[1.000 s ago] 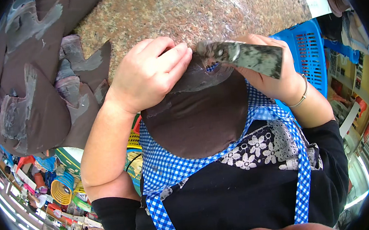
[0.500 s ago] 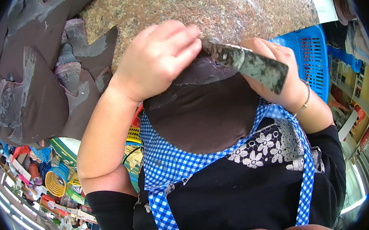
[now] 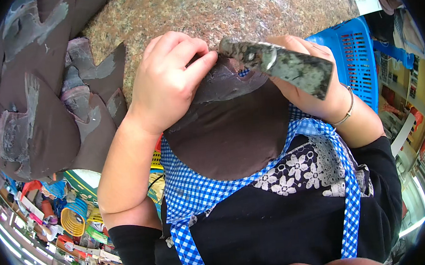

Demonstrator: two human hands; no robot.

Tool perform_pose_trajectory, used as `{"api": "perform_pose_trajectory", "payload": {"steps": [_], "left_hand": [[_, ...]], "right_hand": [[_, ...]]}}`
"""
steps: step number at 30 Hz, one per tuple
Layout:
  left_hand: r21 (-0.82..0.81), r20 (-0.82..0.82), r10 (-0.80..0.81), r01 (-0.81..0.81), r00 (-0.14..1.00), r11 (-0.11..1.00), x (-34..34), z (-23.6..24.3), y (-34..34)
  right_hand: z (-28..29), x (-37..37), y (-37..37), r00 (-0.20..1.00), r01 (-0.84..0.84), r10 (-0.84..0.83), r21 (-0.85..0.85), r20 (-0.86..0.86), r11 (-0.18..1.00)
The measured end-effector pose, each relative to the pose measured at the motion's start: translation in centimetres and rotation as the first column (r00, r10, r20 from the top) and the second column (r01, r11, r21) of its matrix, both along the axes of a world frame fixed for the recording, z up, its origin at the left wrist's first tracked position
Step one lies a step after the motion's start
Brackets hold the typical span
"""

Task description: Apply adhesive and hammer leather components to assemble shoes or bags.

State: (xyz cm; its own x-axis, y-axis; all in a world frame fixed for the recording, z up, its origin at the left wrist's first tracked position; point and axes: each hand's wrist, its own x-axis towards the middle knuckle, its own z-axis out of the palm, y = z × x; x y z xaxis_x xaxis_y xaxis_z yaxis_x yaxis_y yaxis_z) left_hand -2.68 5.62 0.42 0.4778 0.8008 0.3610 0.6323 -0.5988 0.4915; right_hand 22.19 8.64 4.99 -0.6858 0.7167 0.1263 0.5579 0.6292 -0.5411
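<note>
A dark brown, sheet-like piece (image 3: 232, 136) with a rounded lower edge hangs over my apron front, and a greyish band runs along its upper part. My left hand (image 3: 172, 78) is closed, its fingers pinching the upper edge of the piece. My right hand (image 3: 311, 71) is curled beneath a hammer (image 3: 291, 65) with a worn, blotchy grey head; the handle is hidden. The hammer's rounded end lies at the piece's top edge, close to my left fingertips, while its broad flat end points to the lower right.
A speckled stone tabletop (image 3: 174, 12) lies beyond my hands. Dark brown pieces with grey-smeared edges (image 3: 49, 124) are heaped at its left. A blue plastic basket (image 3: 360, 58) stands at the right. Yellow baskets (image 3: 74, 218) and clutter show lower left.
My left hand has shifted slightly left and down. The hammer's rounded end has moved a little left and up, and the brown piece has tilted slightly.
</note>
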Motion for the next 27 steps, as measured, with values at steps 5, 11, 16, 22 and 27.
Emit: {"api": "perform_pose_trajectory", "payload": {"steps": [5,11,16,22,27], "left_hand": [[0.091,-0.098,-0.027,0.036,0.995,0.995,0.0,0.3,-0.3],[0.076,-0.113,-0.026,0.035,0.993,0.997,0.1,0.6,-0.6],[-0.234,0.061,0.238,-0.218,0.969,0.948,0.1,1.0,-0.8],[-0.019,-0.006,0.143,-0.143,0.990,0.990,0.3,0.3,-1.6],[0.069,-0.130,0.138,-0.129,0.982,0.989,0.8,0.6,-2.3]], "right_hand": [[-0.3,-0.5,-0.1,0.999,-0.001,0.006,0.102,-0.048,0.995],[0.1,-0.9,0.3,0.999,-0.036,0.035,0.099,0.004,0.994],[0.8,-1.6,0.1,0.998,-0.052,0.049,0.083,0.038,0.995],[0.4,-0.9,0.3,1.000,-0.023,0.023,0.039,0.005,0.999],[0.1,-1.0,0.7,0.996,-0.086,0.089,0.117,-0.019,0.989]]}}
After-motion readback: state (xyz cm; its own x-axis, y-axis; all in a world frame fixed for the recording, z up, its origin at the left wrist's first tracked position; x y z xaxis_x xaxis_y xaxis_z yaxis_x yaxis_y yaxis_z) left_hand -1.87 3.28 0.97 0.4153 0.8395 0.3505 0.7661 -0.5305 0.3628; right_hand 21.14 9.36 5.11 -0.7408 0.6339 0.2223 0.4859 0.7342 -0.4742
